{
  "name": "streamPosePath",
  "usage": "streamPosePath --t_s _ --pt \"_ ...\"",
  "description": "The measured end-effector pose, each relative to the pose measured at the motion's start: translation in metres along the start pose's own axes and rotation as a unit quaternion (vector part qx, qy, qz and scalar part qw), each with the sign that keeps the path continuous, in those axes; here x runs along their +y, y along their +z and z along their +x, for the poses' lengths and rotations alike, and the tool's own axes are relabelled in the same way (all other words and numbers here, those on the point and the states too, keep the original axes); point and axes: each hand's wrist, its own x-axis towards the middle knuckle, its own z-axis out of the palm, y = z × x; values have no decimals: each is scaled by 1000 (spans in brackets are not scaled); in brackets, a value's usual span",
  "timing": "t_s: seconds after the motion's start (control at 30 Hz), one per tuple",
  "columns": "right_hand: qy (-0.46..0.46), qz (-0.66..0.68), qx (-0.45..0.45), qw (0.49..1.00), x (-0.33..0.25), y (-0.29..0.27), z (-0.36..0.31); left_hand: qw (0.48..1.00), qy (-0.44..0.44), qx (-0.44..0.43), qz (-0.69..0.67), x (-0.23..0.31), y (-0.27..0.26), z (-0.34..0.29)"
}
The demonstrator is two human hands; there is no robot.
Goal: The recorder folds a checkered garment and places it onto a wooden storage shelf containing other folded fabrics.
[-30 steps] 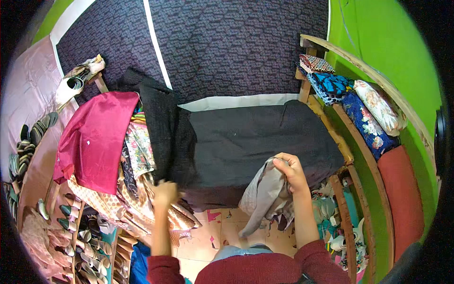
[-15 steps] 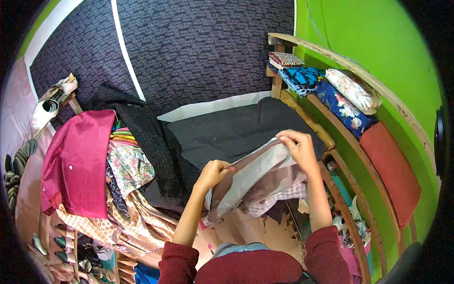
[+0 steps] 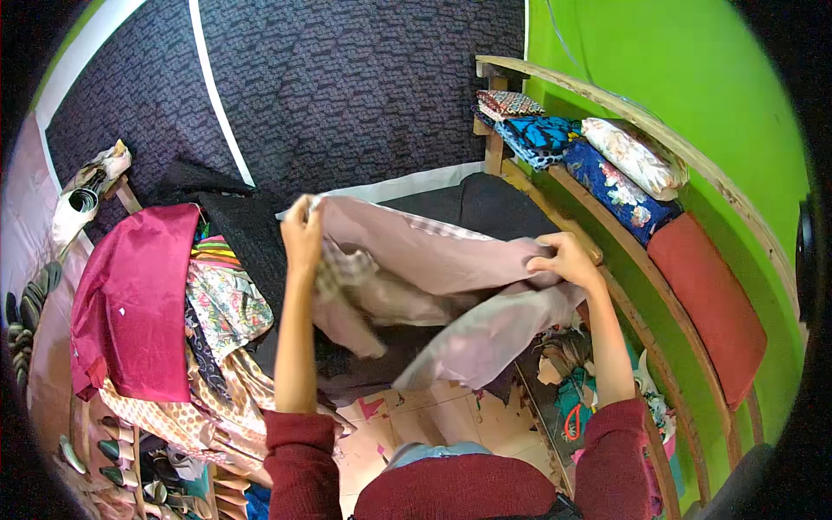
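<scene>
The pale pinkish-beige cloth garment with a checked inner trim (image 3: 433, 260) is lifted off the dark grey cloth-covered table (image 3: 511, 204) and stretched between both hands, its upper edge pulled fairly taut while the lower part sags in loose folds toward the near edge; judging by this, the spreading is only partly done, with the top edge opened out and the hanging bulk below not yet straightened or laid flat. The left hand (image 3: 303, 232) is raised at the far left of the cloth, fingers closed over a bunched corner, the forearm rising almost straight from the maroon sleeve (image 3: 299, 455) near the lower edge. The right hand (image 3: 568, 260) sits lower and further right, fingers curled and pinching the opposite edge where the fabric gathers, its forearm angled in from the near right. To the left, just beside the left arm, a heap of fabrics hangs over a rack: a magenta satin cloth (image 3: 130, 303), a floral printed piece (image 3: 224, 303) and a black textured one (image 3: 251, 234). On the right, a curved wooden shelf (image 3: 624, 286) against the green wall (image 3: 693, 78) carries folded patterned fabrics in blue (image 3: 611, 182) and a red cushion (image 3: 706, 303). A dark patterned fabric with a white stripe (image 3: 347, 87) covers the far wall.
</scene>
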Motion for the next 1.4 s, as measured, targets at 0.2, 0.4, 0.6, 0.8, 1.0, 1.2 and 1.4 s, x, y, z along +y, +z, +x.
streamPosePath --t_s 0.2,0.4,0.6,0.8,1.0,1.2,1.4 --pt "-10 -152 168 974 47 1 26 938 272 38 211 36 -43 56" --pt "161 -271 172 933 61 40 43 901 250 2 355 9 -56 52" --pt "199 -166 198 945 82 52 47 881 217 40 419 -2 -56 41" --pt "114 59 68 989 70 48 43 978 -93 -93 160 -19 -34 43" --pt "67 226 109 966 16 53 18 904 -8 -422 73 45 45 -39" --pt "64 312 29 948 -68 74 -15 883 42 -456 106 92 98 -174" --pt "-143 328 -113 927 -112 71 -33 939 -150 -203 -232 32 122 -223"
